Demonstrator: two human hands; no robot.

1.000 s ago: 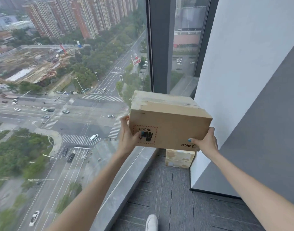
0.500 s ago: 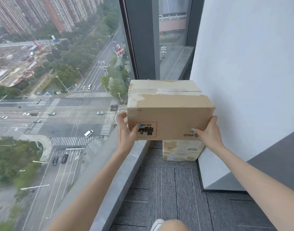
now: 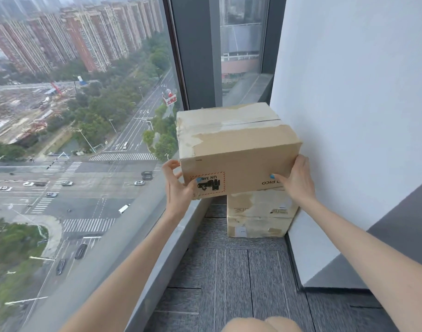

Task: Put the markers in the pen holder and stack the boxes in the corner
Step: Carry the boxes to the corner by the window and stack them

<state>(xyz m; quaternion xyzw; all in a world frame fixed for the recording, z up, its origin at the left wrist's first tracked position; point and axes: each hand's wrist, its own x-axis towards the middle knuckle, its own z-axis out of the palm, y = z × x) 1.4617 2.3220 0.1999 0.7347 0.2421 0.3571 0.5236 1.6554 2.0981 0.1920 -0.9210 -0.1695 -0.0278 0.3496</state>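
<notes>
A large brown cardboard box (image 3: 236, 149) with torn tape on top and an upside-down warning label is held at both lower front corners. My left hand (image 3: 177, 185) grips its left corner and my right hand (image 3: 295, 178) grips its right corner. The box sits on or just above two smaller stacked boxes (image 3: 260, 214) in the floor corner against the white wall; I cannot tell if it rests on them. The big box overhangs them to the left. No markers or pen holder are in view.
A floor-to-ceiling window (image 3: 85, 116) with a grey sill (image 3: 157, 259) runs along the left. The white wall (image 3: 349, 92) closes the right side, with a dark grey panel (image 3: 397, 236) nearer. Grey carpet tiles (image 3: 229, 279) cover the floor. My knees (image 3: 260, 324) show at the bottom.
The large box has moved forward and down into the corner, coming over the stacked smaller boxes and close to the white wall. Both hands kept their grip.
</notes>
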